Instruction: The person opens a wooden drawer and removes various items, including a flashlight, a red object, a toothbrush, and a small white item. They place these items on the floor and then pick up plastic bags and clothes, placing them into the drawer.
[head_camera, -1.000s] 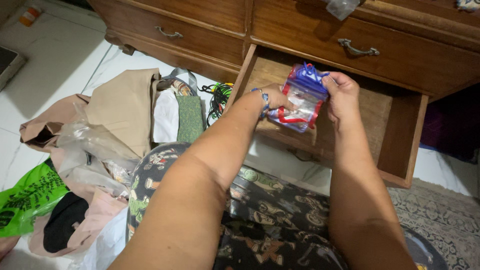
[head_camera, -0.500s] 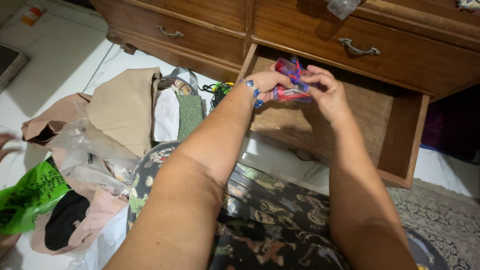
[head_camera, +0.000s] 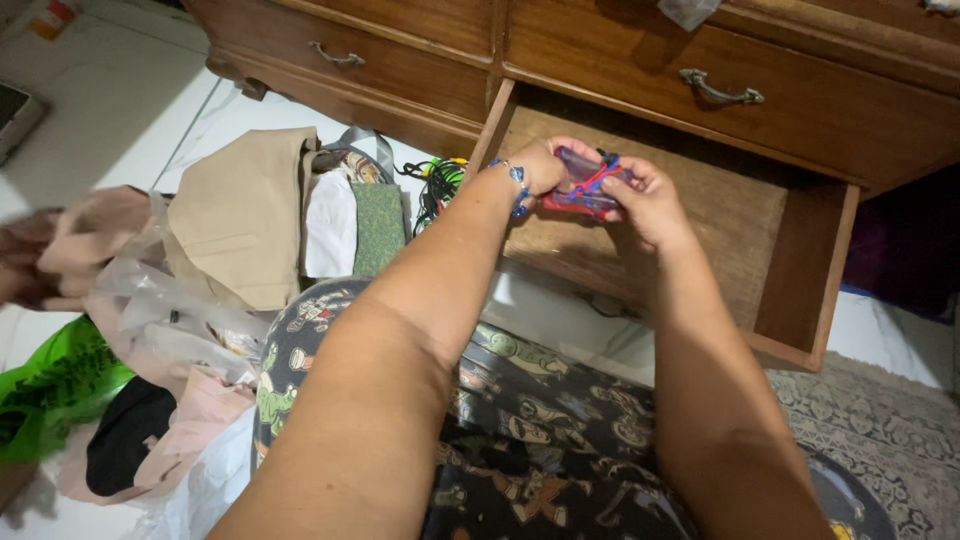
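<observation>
A small clear plastic pouch (head_camera: 583, 182) with red and blue trim and a blue cord is folded flat between both my hands. My left hand (head_camera: 545, 165), with a blue bead bracelet at the wrist, grips its left end. My right hand (head_camera: 648, 200) grips its right end. Both hands hover over the open wooden drawer (head_camera: 735, 215) of a brown dresser. The drawer's inside looks bare where it shows.
Folded beige cloths (head_camera: 245, 215), a green cloth (head_camera: 379, 228), clear plastic bags (head_camera: 165, 300) and a green bag (head_camera: 50, 385) lie on the white floor at left. Tangled cables (head_camera: 436, 190) sit by the drawer. Another person's hand (head_camera: 22, 265) is blurred at far left. A patterned rug (head_camera: 880, 440) lies at right.
The pouch went from held upright and spread out to folded flat and low between both hands over the drawer. A blurred hand came in at far left by the cloth pile.
</observation>
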